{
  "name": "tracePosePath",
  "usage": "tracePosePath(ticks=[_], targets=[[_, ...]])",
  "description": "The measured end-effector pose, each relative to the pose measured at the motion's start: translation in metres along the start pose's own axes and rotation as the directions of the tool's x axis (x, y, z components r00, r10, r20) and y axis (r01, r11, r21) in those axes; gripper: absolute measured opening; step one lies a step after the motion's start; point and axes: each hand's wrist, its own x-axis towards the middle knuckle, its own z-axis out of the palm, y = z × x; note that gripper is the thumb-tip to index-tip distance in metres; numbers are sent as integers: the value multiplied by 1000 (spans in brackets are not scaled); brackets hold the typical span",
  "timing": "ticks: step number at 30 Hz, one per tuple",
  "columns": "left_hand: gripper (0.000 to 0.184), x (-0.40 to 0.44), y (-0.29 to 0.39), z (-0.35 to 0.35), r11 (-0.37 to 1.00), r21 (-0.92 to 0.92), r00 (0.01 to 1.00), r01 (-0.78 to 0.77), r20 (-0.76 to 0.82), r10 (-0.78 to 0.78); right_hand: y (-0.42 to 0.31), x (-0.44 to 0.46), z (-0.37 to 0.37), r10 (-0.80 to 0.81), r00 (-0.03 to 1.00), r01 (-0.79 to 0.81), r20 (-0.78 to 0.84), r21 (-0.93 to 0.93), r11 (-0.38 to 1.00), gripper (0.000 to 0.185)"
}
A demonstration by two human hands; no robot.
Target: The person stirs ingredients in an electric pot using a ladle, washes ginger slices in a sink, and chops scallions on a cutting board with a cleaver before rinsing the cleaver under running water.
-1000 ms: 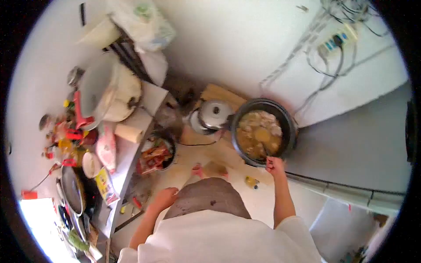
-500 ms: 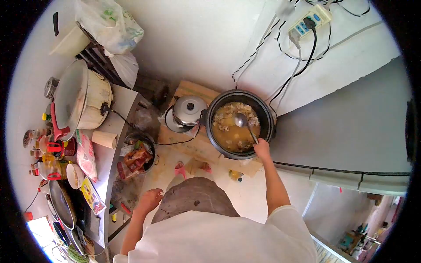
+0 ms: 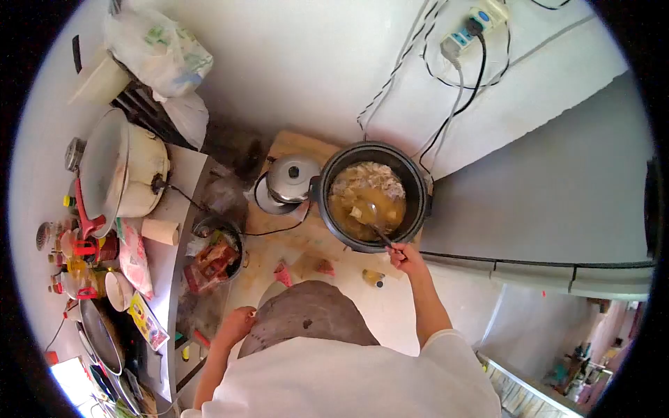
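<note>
The ladle (image 3: 380,233) was clamped by its handle in the right grip (image 3: 401,255). Its bowl was partly sunk in broth (image 3: 343,211), ahead-left of that grip, inside the black pot (image 3: 417,198). A knobbed metal lid (image 3: 291,182) was noted farther left. The left grip (image 3: 239,324) was held beside the brown garment (image 3: 306,310); whether apart or together could not be told.

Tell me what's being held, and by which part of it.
The right hand holds a ladle by the upper part of its handle; the left hand appears empty.
</note>
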Motion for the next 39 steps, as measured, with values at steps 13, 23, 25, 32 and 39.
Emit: tracePosePath(ticks=[13, 23, 25, 32, 39], targets=[[28, 14, 2, -11, 994, 67, 996, -85, -24, 87, -2, -43, 0, -262, 958, 217, -119, -301, 929, 19], [28, 64, -16, -27, 974, 141, 984, -175, 68, 167, -11, 34, 3, -766, 637, -51, 86, -987, -153, 17], [29, 98, -31, -34, 957, 119, 963, -264, 80, 256, -1, 32, 16, -545, 810, -10, -219, -933, 359, 19], [14, 293, -52, -50, 969, -133, 978, -209, -2, 210, 42, -11, 46, -87, 990, 81, -110, -59, 995, 4], [31, 478, 12, -36, 910, 176, 849, -375, -330, 414, 31, -9, 100, -461, 858, 347, -226, -408, 845, 34]])
